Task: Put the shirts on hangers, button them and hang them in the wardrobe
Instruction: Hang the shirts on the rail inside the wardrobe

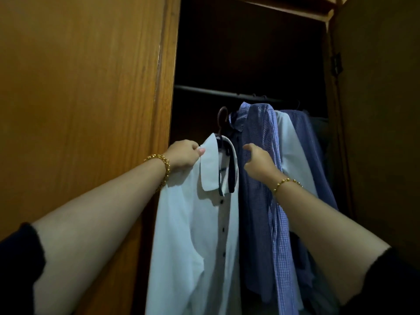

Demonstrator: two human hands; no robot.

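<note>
Left hand (185, 155) grip pinches white shirt (193, 235) collar, keeping hanger hook (222, 120) raised toward rail (204, 90). Right hand (259, 160), grip half-open and empty, parts checked shirt (263, 178) rightward for space.

White shirt (193, 235) with dark buttons; blue checked shirt (268, 178).

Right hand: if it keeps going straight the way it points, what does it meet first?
Probably the dark navy shirt hanging beside the white buttoned shirt; the right hand already looks near it, though depth is unclear.
</note>
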